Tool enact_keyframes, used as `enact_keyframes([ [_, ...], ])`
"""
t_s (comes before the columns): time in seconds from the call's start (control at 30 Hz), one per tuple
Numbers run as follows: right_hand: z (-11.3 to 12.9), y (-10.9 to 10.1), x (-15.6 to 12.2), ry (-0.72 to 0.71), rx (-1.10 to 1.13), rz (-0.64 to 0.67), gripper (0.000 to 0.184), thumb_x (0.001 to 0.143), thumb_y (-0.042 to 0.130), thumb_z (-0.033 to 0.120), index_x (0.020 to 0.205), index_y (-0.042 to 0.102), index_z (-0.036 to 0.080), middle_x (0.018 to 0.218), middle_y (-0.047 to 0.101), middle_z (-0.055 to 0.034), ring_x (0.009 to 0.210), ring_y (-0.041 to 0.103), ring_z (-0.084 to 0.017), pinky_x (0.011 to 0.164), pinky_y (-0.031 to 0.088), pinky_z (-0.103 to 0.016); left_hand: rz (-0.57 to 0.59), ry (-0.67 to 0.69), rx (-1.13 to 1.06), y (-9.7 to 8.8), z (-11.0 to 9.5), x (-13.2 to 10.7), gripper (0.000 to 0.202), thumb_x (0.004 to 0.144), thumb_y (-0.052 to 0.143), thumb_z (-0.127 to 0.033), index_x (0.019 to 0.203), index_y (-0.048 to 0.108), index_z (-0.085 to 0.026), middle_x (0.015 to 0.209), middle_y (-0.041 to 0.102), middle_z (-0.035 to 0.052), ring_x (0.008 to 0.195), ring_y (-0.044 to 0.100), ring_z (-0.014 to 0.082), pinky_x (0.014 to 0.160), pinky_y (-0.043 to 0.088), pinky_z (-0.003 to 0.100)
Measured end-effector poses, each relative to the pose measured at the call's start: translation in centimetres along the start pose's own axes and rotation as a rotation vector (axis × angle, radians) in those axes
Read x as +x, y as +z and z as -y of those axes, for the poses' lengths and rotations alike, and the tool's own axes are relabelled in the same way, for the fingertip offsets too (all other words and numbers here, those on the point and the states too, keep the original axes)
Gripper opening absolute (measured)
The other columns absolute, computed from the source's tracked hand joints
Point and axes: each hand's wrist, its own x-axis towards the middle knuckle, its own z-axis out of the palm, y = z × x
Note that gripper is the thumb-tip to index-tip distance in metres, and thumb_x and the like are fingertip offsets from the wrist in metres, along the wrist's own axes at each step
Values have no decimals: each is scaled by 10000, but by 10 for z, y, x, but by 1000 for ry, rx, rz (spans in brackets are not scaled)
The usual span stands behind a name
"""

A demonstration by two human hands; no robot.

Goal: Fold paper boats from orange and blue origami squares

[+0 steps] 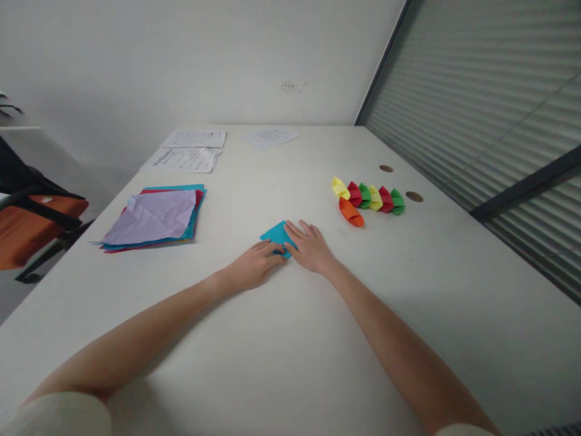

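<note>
A folded piece of blue paper [275, 233] lies on the white table in front of me, its left corner pointed. My left hand [255, 264] rests on the near left edge of the paper, palm down, with the fingers stretched over it. From the right, my right hand [310, 246] presses on the paper's right side with its fingers spread. Both hands cover parts of the paper, so its full outline is hidden.
On the left lies a stack of coloured paper [193, 225] topped by a creased purple sheet [152, 215]. Several small folded paper pieces [363, 197] sit to the right, an orange one [351, 212] nearest me. Printed sheets [184, 158] lie farther back. Window blinds [481, 103] border the right side.
</note>
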Motion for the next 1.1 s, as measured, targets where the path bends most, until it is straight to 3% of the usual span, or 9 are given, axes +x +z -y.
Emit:
enact_keyframes([
  [0.13,0,-1,0,-2,13,2,628,981,188,512,1531,266,219,1599,236,-13,1460,206,-349,1152,211,-538,24,-36,-27,1,1,-1,420,848,446,-25,1216,578,-179,1231,633,108,1176,587,216,1087,408,464],
  [0.4,-1,2,0,-10,9,-13,628,980,197,488,1530,268,194,1598,241,-12,1455,210,-358,1155,206,-542,79,34,68,3,5,-2,370,887,470,-67,1192,621,-212,1299,584,134,1225,553,243,1110,370,493],
  [0.73,0,-1,-2,0,11,-13,616,982,227,475,1526,280,192,1596,243,-6,1457,205,-354,1158,212,-536,80,-39,-4,3,0,-1,382,880,455,-36,1210,583,-180,1374,556,135,1276,531,229,1121,360,511],
  [0.97,-3,1,0,-14,85,-48,598,979,313,453,1514,314,186,1587,269,-23,1445,232,-374,1148,222,-563,71,-23,17,2,-3,3,317,909,436,-65,1136,620,-189,1237,633,106,1220,564,225,1105,380,481],
  [1.1,-14,-12,-3,-31,232,-202,538,972,382,400,1480,388,225,1559,340,-32,1424,304,-324,1121,304,-526,59,-24,10,0,-5,5,294,926,421,-78,1094,638,-184,1139,657,101,1126,601,209,1082,400,447],
])
